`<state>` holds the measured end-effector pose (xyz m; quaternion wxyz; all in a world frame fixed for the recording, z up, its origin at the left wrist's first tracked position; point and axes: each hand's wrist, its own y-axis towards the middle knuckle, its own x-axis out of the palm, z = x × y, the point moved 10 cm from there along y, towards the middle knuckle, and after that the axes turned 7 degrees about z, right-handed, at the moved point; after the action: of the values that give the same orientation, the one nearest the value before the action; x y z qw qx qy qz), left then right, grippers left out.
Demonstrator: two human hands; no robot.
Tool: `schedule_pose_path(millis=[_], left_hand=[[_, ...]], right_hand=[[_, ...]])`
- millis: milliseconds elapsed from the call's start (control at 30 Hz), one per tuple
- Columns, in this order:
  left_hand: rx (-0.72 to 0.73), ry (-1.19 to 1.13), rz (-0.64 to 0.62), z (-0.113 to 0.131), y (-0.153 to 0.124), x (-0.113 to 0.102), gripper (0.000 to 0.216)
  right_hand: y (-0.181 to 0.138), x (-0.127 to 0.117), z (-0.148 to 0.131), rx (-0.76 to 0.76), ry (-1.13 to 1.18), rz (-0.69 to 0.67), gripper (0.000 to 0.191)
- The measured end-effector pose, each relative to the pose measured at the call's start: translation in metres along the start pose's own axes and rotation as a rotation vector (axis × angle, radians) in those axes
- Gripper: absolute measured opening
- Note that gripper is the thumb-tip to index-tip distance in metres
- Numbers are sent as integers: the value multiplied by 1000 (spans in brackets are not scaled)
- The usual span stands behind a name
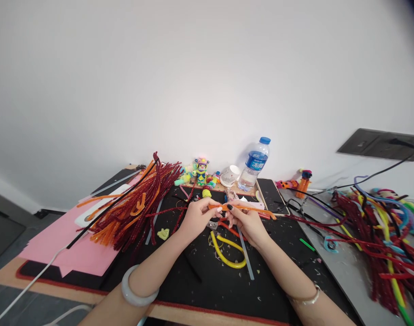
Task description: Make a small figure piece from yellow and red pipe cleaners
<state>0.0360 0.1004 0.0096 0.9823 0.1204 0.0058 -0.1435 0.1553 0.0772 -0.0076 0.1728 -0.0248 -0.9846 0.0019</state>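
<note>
Both hands meet above the middle of the black mat [223,285], pinching one orange pipe cleaner [261,211]. My left hand [202,217] has its fingertips closed on the left end of it. Close beside, my right hand [245,222] grips it with thumb and fingers, and the free length points right. Beneath the hands lie pliers or scissors with yellow looped handles [229,265], partly hidden by the fingers. A thin grey strip [247,260] rests across the yellow loop. A small pale yellow twisted piece [163,233] sits left of my left hand.
Dark red and orange pipe cleaners [139,206] are heaped on pink sheets [78,253] at left. A water bottle [256,165], a paper cup [230,175] and a small colourful doll [201,172] stand by the wall. More pipe cleaners [373,253] pile up at right.
</note>
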Motion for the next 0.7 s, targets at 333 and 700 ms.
schedule_pose_path(millis=[333, 700], left_hand=[[-21, -26, 2, -1, -2, 2, 18], [-81, -128, -130, 1, -4, 15, 21]], right_hand=[[1, -2, -6, -32, -21, 37, 24], [-2, 9, -6, -60, -138, -69, 16]])
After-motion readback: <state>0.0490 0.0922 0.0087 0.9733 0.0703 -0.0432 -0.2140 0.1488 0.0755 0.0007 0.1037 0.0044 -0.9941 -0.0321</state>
